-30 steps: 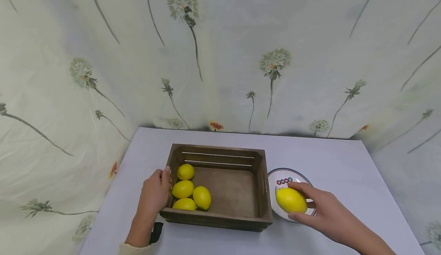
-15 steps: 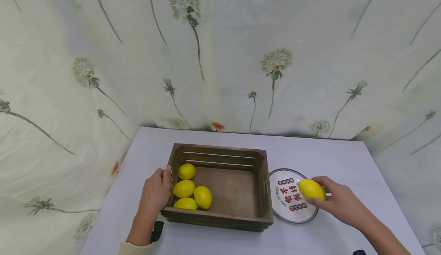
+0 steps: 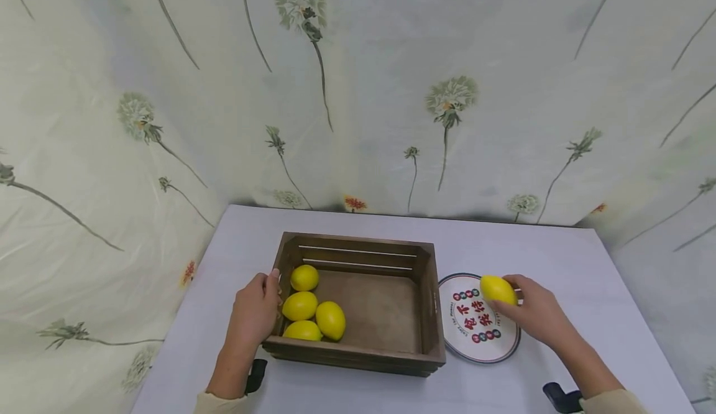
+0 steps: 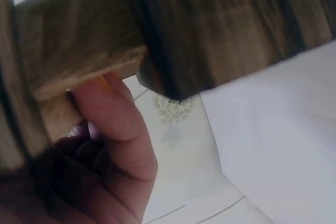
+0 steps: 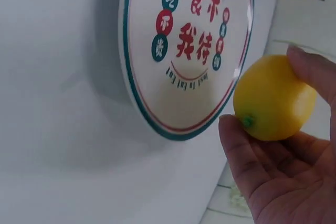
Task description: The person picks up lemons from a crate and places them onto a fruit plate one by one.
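Note:
My left hand (image 3: 254, 308) grips the left end of a brown slatted wooden crate (image 3: 358, 359); in the left wrist view its fingers curl round a slat (image 4: 79, 40). Several yellow lemons (image 3: 330, 321) lie inside, gathered at the crate's left end. On the right, my right hand (image 3: 539, 311) pinches one more lemon (image 3: 498, 290) between thumb and fingers, over the upper right rim of a white plate (image 3: 470, 342). Red lettering and a dark rim mark the plate. A small green tip shows on the held lemon (image 5: 273, 100) in the right wrist view.
Crate and plate stand side by side on a white table (image 3: 358, 395). Behind and on both sides hangs a pale curtain (image 3: 369, 91) printed with dandelions. Dark bands with camera parts (image 3: 562, 396) sit at my wrists.
My right hand has carried the lemon right and back from the plate's near middle, uncovering the lettering. My left hand keeps its grip on the crate, and the lemons inside lie as before.

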Available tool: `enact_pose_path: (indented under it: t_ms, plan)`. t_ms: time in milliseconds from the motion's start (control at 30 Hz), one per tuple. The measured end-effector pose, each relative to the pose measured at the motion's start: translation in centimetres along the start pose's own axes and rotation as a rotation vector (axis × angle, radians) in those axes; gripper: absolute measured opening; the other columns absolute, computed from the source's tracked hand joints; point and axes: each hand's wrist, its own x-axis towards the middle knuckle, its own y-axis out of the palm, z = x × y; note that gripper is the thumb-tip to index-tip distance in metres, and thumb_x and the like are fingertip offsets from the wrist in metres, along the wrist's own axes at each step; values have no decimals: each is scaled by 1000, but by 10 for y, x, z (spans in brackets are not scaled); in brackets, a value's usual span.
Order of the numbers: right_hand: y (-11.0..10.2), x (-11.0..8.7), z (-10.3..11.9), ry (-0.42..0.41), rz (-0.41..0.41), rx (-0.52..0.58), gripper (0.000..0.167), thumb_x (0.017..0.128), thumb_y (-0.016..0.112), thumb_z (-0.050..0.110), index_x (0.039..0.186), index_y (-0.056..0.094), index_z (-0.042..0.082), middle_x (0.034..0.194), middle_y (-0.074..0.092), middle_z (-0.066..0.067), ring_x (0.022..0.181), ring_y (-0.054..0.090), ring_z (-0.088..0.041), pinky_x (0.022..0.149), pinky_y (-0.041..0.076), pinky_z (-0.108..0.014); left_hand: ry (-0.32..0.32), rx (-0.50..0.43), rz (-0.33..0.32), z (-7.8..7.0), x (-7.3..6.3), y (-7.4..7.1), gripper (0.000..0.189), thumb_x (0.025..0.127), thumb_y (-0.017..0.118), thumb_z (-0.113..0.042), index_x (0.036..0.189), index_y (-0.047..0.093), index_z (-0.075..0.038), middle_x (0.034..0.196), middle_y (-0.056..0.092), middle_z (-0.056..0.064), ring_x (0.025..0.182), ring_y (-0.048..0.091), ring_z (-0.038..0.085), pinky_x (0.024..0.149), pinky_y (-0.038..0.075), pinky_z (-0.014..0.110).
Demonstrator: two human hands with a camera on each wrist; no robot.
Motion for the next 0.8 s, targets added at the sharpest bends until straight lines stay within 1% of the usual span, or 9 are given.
enact_pose_path:
  t_ms: [167, 300, 433, 633, 800]
  plan:
    - [16, 8, 7, 67, -47, 31, 75, 95, 77, 38, 140, 47, -15, 132, 55, -37, 111, 59, -51, 92, 55, -60, -1, 0, -8, 2, 0, 0, 48, 114, 41, -43, 99, 62, -2, 76, 61, 8, 60, 52, 21, 53, 45, 33]
    - [31, 12, 10, 94, -69, 48, 77, 96, 76, 38, 141, 45, -15, 129, 56, -37, 104, 59, -45, 95, 53, -60, -3, -7, -9, 3, 1, 1, 48, 113, 41, -43, 99, 62, -3, 76, 61, 7, 60, 52, 22, 52, 45, 33]
    - [44, 14, 14, 134, -101, 65, 78, 96, 76, 39, 141, 44, -16, 127, 57, -36, 99, 57, -41, 94, 53, -58, -4, -8, -4, 4, 3, 2, 49, 113, 41, -44, 100, 62, -3, 76, 61, 7, 60, 52, 22, 53, 46, 33]
    - [57, 17, 25, 194, -154, 66, 76, 97, 74, 35, 143, 42, -17, 126, 55, -36, 98, 55, -42, 92, 54, -57, -3, -9, 0, 6, 4, 3, 49, 113, 40, -44, 100, 62, -2, 76, 60, 6, 60, 52, 21, 53, 45, 34]
    - [66, 19, 32, 226, -203, 58, 73, 95, 76, 33, 141, 44, -14, 119, 55, -32, 96, 56, -41, 88, 56, -55, -8, -7, -2, 7, 4, 2, 48, 113, 40, -43, 100, 62, -3, 77, 61, 6, 60, 52, 21, 53, 45, 34]
